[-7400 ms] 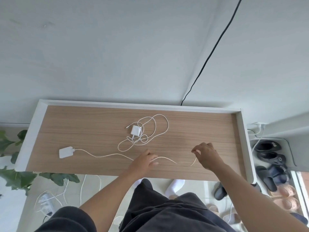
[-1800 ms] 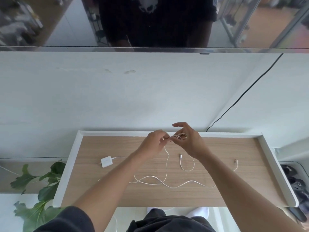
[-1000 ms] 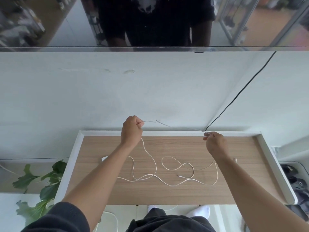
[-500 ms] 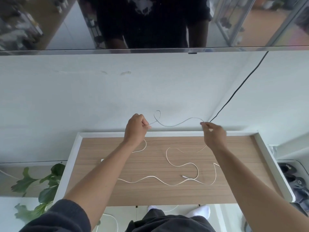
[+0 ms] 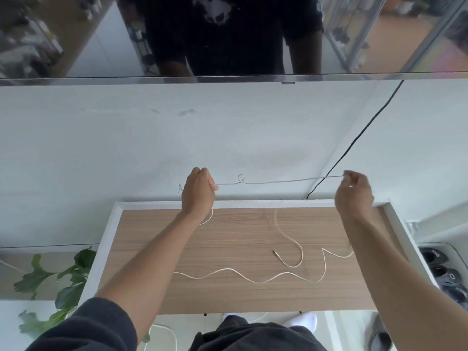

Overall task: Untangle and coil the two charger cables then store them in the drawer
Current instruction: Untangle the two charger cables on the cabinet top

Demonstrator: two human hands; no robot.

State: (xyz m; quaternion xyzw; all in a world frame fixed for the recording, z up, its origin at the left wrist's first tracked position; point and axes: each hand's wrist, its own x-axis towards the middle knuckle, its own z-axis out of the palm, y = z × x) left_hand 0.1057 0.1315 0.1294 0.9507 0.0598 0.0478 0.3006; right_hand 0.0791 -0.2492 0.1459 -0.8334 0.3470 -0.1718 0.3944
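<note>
A thin white charger cable (image 5: pixel 278 182) is stretched almost straight in the air above the back of the wooden shelf (image 5: pixel 243 239). My left hand (image 5: pixel 198 193) is shut on its left end and my right hand (image 5: pixel 354 192) pinches its right end. A small loop sits in the cable near my left hand. More white cable (image 5: pixel 253 274) lies in waves across the front of the shelf, with a plug tip (image 5: pixel 276 254) lying free near the middle right. Both charger bricks are hidden from view.
The shelf has a raised white rim (image 5: pixel 106 239) on the back and sides. A black wire (image 5: pixel 354 143) runs down the wall to the shelf's back edge. A green plant (image 5: pixel 63 279) stands at lower left; shoes (image 5: pixel 440 269) lie at right. A mirror (image 5: pixel 228 34) hangs above.
My hands have moved apart and the slack cable between them has been pulled nearly taut. The cable on the shelf has shifted to the right.
</note>
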